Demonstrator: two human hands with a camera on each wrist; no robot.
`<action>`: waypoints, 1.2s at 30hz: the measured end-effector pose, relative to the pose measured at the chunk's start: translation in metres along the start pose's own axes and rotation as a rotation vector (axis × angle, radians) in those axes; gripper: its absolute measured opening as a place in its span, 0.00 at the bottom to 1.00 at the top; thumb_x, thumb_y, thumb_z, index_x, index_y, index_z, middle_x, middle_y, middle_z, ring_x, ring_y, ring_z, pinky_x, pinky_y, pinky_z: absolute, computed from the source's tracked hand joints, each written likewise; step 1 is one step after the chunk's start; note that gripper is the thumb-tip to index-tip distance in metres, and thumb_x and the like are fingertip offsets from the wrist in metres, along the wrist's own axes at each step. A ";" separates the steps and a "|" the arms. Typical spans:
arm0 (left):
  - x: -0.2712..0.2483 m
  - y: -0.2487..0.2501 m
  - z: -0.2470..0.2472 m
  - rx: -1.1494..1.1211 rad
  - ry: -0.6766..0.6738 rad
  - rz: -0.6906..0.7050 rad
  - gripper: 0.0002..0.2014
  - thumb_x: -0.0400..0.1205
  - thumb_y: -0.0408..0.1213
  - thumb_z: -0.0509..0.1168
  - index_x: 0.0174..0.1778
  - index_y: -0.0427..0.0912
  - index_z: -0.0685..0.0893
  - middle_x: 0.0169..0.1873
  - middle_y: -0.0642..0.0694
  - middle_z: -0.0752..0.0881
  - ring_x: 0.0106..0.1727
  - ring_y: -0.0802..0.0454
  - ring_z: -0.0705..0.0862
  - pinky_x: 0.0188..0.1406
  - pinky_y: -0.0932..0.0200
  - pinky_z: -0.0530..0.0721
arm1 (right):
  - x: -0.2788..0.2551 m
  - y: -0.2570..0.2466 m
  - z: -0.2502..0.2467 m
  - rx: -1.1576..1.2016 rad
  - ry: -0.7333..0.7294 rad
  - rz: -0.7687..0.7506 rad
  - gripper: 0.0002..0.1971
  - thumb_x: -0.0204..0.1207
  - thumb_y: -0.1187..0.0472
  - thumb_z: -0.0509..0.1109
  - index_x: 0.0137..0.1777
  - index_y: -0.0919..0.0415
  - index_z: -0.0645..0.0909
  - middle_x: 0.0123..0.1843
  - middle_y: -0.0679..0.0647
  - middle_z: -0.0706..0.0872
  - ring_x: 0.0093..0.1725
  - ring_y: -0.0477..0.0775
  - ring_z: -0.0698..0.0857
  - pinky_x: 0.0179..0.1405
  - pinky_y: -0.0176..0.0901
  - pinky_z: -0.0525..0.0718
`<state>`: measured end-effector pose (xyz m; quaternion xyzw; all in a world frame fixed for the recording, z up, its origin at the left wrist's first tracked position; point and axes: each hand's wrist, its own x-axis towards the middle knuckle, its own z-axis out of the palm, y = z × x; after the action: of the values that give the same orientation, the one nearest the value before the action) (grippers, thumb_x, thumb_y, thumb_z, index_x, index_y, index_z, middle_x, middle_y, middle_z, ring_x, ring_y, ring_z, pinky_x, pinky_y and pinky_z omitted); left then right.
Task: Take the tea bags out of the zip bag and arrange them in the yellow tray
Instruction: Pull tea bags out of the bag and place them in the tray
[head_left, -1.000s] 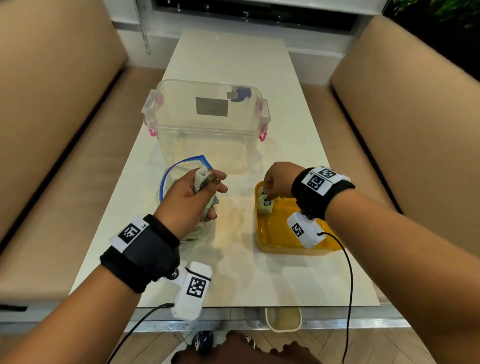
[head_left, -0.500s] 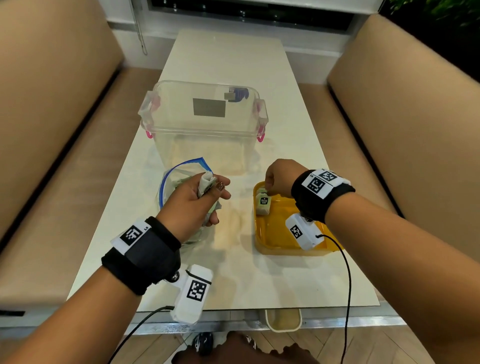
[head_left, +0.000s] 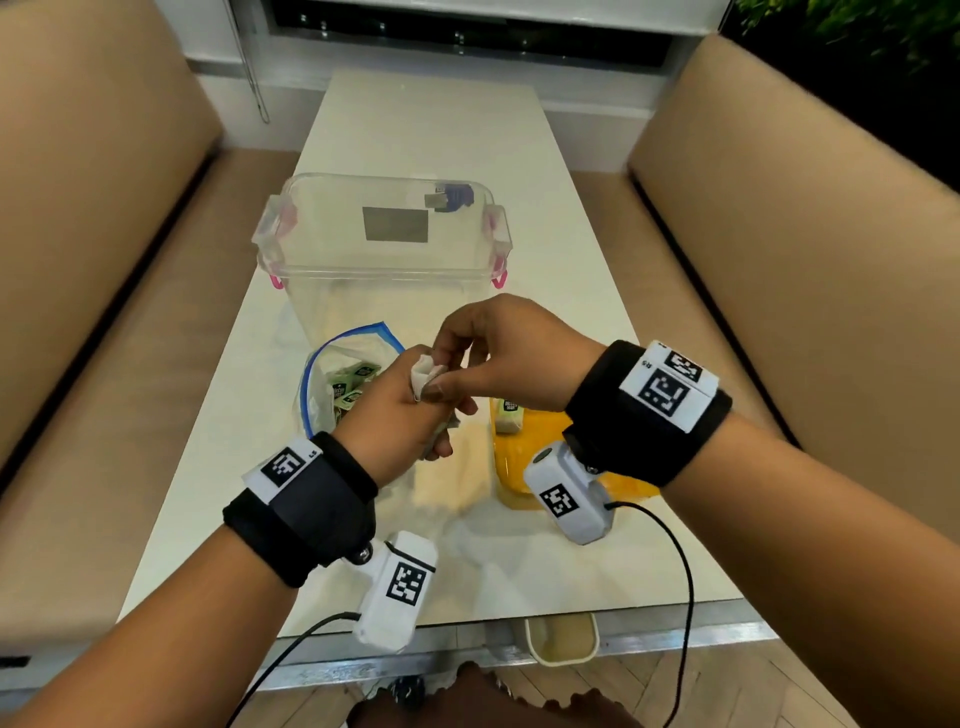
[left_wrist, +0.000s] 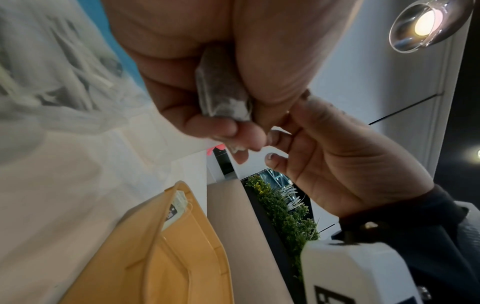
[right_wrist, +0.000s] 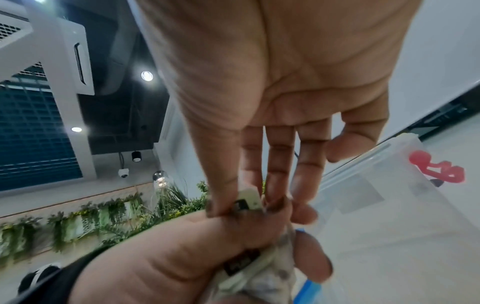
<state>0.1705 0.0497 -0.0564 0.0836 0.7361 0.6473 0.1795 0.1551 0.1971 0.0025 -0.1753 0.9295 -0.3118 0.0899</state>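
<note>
**Passing a tea bag from one grip to the other**

My left hand is clutching a small bunch of white paper tea bags, fingers curled tight around them. My right hand is reaching across and pinching the top bag of that bunch between thumb and forefinger, the other fingers relaxed and spread. Both grips are meeting in the air above the pale counter.

As I judge it, the job is barely started. One tea bag with a green label is standing in the shallow yellow plastic tray, just to the right of my grips and below them. Several more are lying in the clear zip bag with the blue seal, just left of my left grip, its mouth gaping open. The bunch I am holding is waiting too.

Beyond my grips the clear plastic storage box with pink clasps is standing close, so I am expecting little room forward. The tray's floor is mostly bare, offering plenty of space.
</note>
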 end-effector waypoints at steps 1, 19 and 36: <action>-0.001 0.001 0.001 -0.010 -0.002 0.003 0.02 0.85 0.29 0.57 0.49 0.40 0.72 0.38 0.42 0.86 0.21 0.54 0.77 0.21 0.61 0.74 | -0.001 0.001 0.001 0.008 0.011 0.008 0.08 0.70 0.55 0.78 0.44 0.57 0.87 0.37 0.44 0.88 0.33 0.34 0.81 0.33 0.21 0.74; -0.010 -0.005 -0.001 -0.039 -0.040 0.027 0.09 0.82 0.39 0.66 0.56 0.41 0.82 0.34 0.48 0.85 0.21 0.53 0.75 0.21 0.64 0.72 | -0.018 0.010 -0.036 0.106 0.027 0.037 0.09 0.78 0.65 0.71 0.56 0.59 0.84 0.38 0.53 0.90 0.32 0.46 0.88 0.31 0.24 0.78; -0.005 -0.001 0.010 -0.140 0.097 0.080 0.04 0.82 0.35 0.66 0.50 0.41 0.82 0.33 0.47 0.85 0.18 0.57 0.72 0.19 0.67 0.72 | -0.022 0.014 -0.031 0.071 0.068 0.122 0.15 0.71 0.56 0.79 0.55 0.60 0.85 0.43 0.51 0.91 0.36 0.40 0.87 0.39 0.32 0.86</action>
<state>0.1794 0.0571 -0.0576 0.0688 0.6929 0.7071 0.1233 0.1629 0.2325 0.0201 -0.1046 0.9294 -0.3441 0.0832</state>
